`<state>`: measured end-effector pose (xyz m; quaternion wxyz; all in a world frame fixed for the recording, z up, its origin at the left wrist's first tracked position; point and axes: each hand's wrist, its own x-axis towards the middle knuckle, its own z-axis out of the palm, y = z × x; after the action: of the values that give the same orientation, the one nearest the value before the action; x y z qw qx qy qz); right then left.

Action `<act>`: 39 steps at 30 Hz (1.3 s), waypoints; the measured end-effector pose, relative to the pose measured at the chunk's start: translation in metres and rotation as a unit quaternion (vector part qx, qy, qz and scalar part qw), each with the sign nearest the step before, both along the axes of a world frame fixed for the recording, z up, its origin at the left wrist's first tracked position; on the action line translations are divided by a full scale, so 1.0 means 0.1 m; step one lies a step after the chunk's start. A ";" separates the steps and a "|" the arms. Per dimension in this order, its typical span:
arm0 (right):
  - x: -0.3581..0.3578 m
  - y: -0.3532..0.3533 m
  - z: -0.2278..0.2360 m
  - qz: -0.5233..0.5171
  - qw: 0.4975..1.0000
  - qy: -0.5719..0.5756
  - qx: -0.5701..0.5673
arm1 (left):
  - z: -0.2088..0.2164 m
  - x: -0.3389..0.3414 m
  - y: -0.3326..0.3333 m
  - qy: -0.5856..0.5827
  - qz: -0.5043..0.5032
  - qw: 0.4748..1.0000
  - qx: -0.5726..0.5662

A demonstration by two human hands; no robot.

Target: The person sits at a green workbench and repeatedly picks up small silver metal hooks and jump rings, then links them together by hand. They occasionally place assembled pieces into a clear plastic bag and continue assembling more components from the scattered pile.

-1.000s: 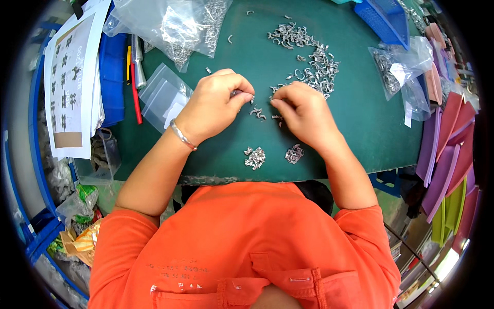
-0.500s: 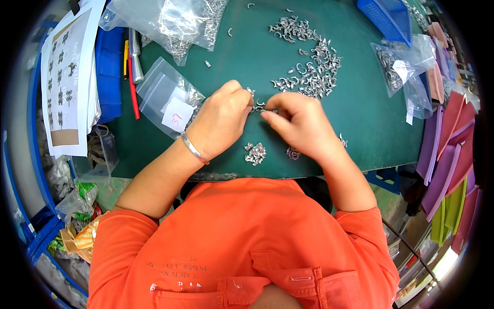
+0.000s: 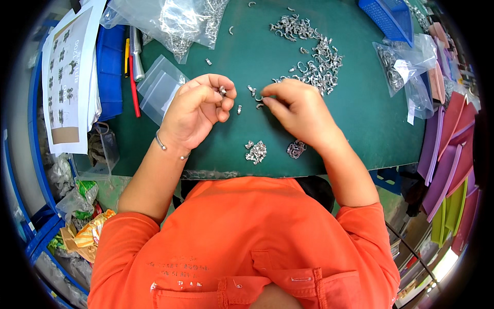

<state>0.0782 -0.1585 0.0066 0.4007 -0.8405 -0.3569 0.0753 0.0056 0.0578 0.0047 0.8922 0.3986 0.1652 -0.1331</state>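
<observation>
My left hand (image 3: 198,108) is turned palm up, its thumb and fingers closed on a small silver metal piece (image 3: 222,91). Over the green table, my right hand (image 3: 303,110) pinches at a small curved metal piece (image 3: 258,98) with thumb and forefinger. Beside those fingertips lie another curved piece (image 3: 260,106) and a small silver piece (image 3: 251,89). A single silver piece (image 3: 239,109) rests between the hands. Nearer me are a small silver heap (image 3: 256,152) and a darker, pinkish-looking heap (image 3: 296,149). Beyond my right hand spreads a large pile of curved silver pieces (image 3: 316,64).
Clear bags of metal parts (image 3: 180,31) lie at the far left, near smaller zip bags (image 3: 157,85). Pens (image 3: 135,85), a blue bin (image 3: 109,77) and printed sheets (image 3: 69,77) line the left side. A blue basket (image 3: 388,20) and bagged parts (image 3: 391,69) sit at right.
My left hand has drawn back left and rolled palm up, lifting a small metal piece away from my right hand. A loose silver piece now shows between the hands.
</observation>
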 end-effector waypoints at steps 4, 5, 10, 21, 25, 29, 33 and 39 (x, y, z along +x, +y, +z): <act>0.01 -0.01 0.01 0.003 0.998 -0.013 -0.054 | 0.01 0.01 0.01 0.000 0.004 1.000 0.009; 0.04 -0.06 0.01 -0.001 1.000 0.006 -0.021 | 0.05 0.01 -0.02 -0.008 -0.008 0.992 0.125; 0.18 -0.44 0.09 -0.029 0.758 0.528 0.382 | 0.03 0.02 -0.29 -0.211 -0.068 0.814 0.536; -0.14 -0.29 0.13 -0.082 0.838 0.496 0.210 | 0.12 0.05 -0.39 -0.200 -0.098 0.834 0.504; -0.39 -0.11 0.07 -0.067 0.593 0.733 0.326 | 0.19 -0.04 -0.49 -0.223 -0.038 0.869 0.441; -0.58 -0.02 0.03 -0.074 0.455 0.786 0.411 | 0.37 -0.02 -0.65 -0.423 -0.159 0.722 0.523; -0.60 -0.16 -0.02 -0.184 0.435 0.767 0.435 | 0.45 -0.03 -0.71 -0.468 -0.185 0.693 0.516; -0.71 -0.70 -0.12 -0.287 0.845 0.260 0.369 | 0.41 -0.01 -0.44 -0.311 -0.026 0.815 0.488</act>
<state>0.0070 -0.2282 -0.0050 0.7629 -0.6454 0.0162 0.0353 0.0043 0.0133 0.0460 0.5809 0.8059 -0.0883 0.0723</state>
